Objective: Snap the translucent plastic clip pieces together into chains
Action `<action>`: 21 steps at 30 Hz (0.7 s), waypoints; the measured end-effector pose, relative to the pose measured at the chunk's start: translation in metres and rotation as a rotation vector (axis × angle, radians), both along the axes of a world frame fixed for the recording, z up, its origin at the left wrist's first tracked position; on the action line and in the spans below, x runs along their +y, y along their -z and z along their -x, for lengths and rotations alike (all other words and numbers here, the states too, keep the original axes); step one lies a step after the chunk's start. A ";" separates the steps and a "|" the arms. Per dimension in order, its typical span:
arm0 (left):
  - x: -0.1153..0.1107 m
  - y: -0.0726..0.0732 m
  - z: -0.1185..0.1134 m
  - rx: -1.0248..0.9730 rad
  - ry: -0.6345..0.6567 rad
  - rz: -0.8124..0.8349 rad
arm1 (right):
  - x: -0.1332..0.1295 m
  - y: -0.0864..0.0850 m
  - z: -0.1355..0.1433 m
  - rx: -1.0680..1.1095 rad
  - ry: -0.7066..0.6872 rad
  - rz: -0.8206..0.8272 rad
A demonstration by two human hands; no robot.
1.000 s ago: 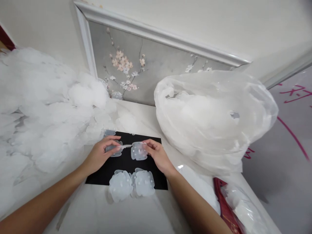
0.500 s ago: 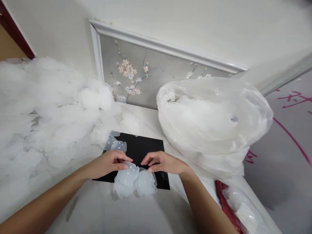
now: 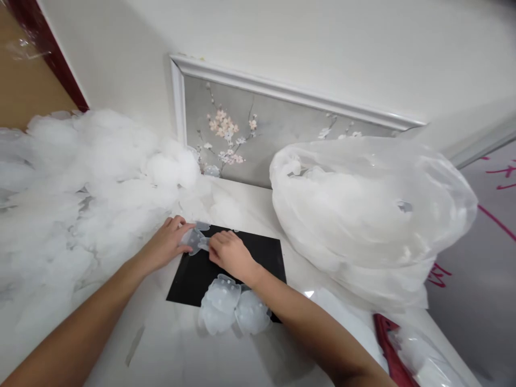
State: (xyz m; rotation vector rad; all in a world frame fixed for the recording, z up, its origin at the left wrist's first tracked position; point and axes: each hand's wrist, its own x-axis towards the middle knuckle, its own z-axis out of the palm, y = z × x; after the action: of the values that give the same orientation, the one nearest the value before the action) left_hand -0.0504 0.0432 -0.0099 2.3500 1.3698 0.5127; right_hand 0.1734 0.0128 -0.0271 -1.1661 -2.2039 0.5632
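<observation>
My left hand (image 3: 167,244) grips a translucent frosted plastic piece (image 3: 192,242) with pale dots, near the far left corner of a black sheet (image 3: 185,285). Close by, my right hand (image 3: 233,255) has its fingers closed on the edge of a similar frosted plastic piece (image 3: 205,243), which is partly hidden by the fingers. Another such piece (image 3: 202,226) lies just beyond them. Two small overlapping piles of these pieces, a left pile (image 3: 220,307) and a right pile (image 3: 253,312), rest at the sheet's near edge, apart from both hands.
A large heap of white frosted pieces (image 3: 92,204) covers the left side of the white table (image 3: 181,344). To the right stands a bulging clear plastic bag (image 3: 363,215) of similar pieces. A framed flower picture (image 3: 278,118) leans behind; a red object (image 3: 393,349) lies front right.
Both hands have left the near piles and moved up and left to the pieces at the sheet's far left corner, closing on them. The camera view has shifted slightly.
</observation>
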 end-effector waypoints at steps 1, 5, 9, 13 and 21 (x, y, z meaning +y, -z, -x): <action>-0.001 0.001 -0.002 0.029 -0.027 -0.006 | 0.002 0.001 -0.003 0.154 0.069 0.112; 0.000 0.003 -0.013 0.137 -0.179 0.035 | 0.006 0.004 -0.026 0.842 0.200 0.707; 0.001 0.003 -0.020 0.089 -0.148 0.035 | 0.000 0.008 -0.048 1.136 0.180 0.988; 0.002 0.010 -0.026 0.029 -0.075 -0.023 | -0.008 0.013 -0.059 1.172 0.181 1.032; 0.008 0.004 -0.036 -0.065 -0.124 -0.190 | -0.009 0.022 -0.065 1.237 0.115 1.077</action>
State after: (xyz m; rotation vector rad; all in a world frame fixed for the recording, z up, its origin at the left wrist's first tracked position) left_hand -0.0149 0.0509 -0.0140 2.3804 1.5021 0.7800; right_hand 0.2387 0.0036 -0.0495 -0.8932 -0.6892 1.8913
